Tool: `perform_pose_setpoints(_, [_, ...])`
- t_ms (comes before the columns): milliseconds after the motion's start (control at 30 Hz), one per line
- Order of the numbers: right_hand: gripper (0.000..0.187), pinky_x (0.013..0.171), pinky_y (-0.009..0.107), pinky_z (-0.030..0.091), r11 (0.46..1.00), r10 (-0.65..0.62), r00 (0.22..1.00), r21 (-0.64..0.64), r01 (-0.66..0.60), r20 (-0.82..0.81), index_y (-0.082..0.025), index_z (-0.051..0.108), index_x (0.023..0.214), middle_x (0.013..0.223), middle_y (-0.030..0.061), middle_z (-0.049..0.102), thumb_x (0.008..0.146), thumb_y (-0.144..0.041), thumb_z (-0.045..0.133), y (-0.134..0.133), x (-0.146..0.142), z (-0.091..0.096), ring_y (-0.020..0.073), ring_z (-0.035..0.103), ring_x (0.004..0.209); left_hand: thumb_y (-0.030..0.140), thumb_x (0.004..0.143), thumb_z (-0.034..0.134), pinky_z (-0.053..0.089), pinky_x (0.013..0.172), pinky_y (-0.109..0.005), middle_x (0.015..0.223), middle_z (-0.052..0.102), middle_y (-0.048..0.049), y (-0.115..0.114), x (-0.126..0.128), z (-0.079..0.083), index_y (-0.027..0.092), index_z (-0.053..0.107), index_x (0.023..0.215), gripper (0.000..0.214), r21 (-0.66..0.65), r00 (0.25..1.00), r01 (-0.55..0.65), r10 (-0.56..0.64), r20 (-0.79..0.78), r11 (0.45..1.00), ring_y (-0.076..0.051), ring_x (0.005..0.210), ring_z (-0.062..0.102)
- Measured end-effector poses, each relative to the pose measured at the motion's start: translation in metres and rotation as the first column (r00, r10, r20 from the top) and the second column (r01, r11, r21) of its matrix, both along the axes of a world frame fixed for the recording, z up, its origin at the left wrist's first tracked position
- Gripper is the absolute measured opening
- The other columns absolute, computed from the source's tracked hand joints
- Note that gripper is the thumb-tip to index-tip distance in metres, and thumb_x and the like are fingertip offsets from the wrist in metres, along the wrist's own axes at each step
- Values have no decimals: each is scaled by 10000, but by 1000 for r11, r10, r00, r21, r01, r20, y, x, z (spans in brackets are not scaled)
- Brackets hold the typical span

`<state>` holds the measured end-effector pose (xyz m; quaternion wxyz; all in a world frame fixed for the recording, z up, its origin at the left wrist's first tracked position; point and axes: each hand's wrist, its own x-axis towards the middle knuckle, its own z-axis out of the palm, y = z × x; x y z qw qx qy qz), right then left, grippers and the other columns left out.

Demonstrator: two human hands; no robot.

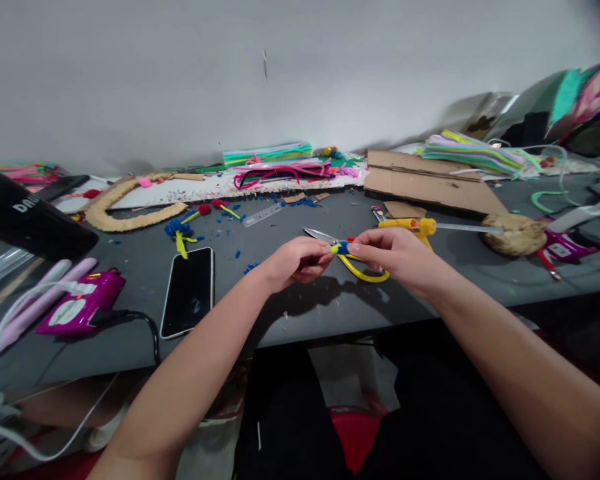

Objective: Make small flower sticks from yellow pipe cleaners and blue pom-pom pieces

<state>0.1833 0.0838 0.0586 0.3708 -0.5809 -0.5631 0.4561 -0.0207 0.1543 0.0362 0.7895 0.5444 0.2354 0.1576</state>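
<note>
My left hand [303, 259] and my right hand [397, 257] meet just above the table's front part. Between their fingertips is a small blue and yellow fuzzy pipe-cleaner piece [339, 248]. The left fingers pinch its yellow end, while the right thumb and fingers grip the blue part. Scissors [321, 235] with yellow handles lie right behind and below the hands, partly covered by them. A yellow glue gun [405, 224] with a clear glue stick rests beyond my right hand. To the left lies a blue fuzzy flower [179, 229] with yellow pieces, near a phone [187, 293].
Pipe-cleaner bundles [273, 153] and cardboard [425, 183] line the wall. A curved tan wreath-like piece [103, 212], a black tumbler [30, 217] and a purple power strip [83, 303] with cables are on the left. Blue scraps and a clear ruler [263, 215] lie mid-table.
</note>
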Motion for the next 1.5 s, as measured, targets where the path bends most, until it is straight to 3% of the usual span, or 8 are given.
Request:
perform_pose_setpoints(467, [369,457,261,196,999,18,1000,-50,-19,-13,-169,680,719,532,-36,444,743,-533,736,-2,-2,3,81,338,496,256,848,522,106,425,-191,557,270,49,1,-1,1,155,388,609,293,61,998,55,-53,-35,997,-33,437,192])
perform_pose_setpoints(667, [345,461,263,214,999,-49,999,21,49,10,-177,673,711,537,-31,481,745,-514,742,-1,2,0,86,359,490,268,836,528,134,414,-176,553,274,53,2,-1,0,156,407,628,265,-19,1000,31,-31,6,999,-34,428,190])
perform_pose_setpoints(800, [282,504,255,324,984,-129,992,122,130,-13,-196,690,750,608,-9,557,813,-470,686,0,7,-2,104,447,543,262,838,511,154,404,-169,557,281,56,3,-2,3,152,426,644,238,-91,999,0,4,49,996,-37,427,192])
perform_pose_setpoints(933, [238,623,279,467,958,-198,979,220,185,39,-215,719,875,816,41,689,808,-442,695,-4,5,2,168,604,714,267,834,522,167,397,-163,560,291,57,3,-2,4,149,432,642,243,-113,999,-14,20,47,993,-34,425,192])
perform_pose_setpoints(1133, [389,739,307,530,975,-84,996,204,86,-17,-201,692,1075,1039,82,717,795,-470,717,-6,-7,-1,220,662,904,285,850,558,148,411,-170,534,285,55,1,0,2,151,433,633,284,6,1000,-19,19,5,1000,-34,424,201])
perform_pose_setpoints(1300, [362,732,309,541,983,5,999,185,2,-39,-195,697,1040,918,65,726,815,-479,694,-3,-12,-5,195,663,820,297,870,551,137,421,-179,510,265,57,1,-1,2,151,447,633,297,35,1000,2,-2,-1,999,-40,425,202])
perform_pose_setpoints(1500, [306,719,309,538,980,-14,999,198,21,-34,-196,719,956,811,45,719,802,-460,709,-3,-15,-3,175,661,738,315,861,569,131,419,-179,518,266,56,1,-1,3,153,440,626,313,40,1000,9,-8,-10,999,-39,425,203])
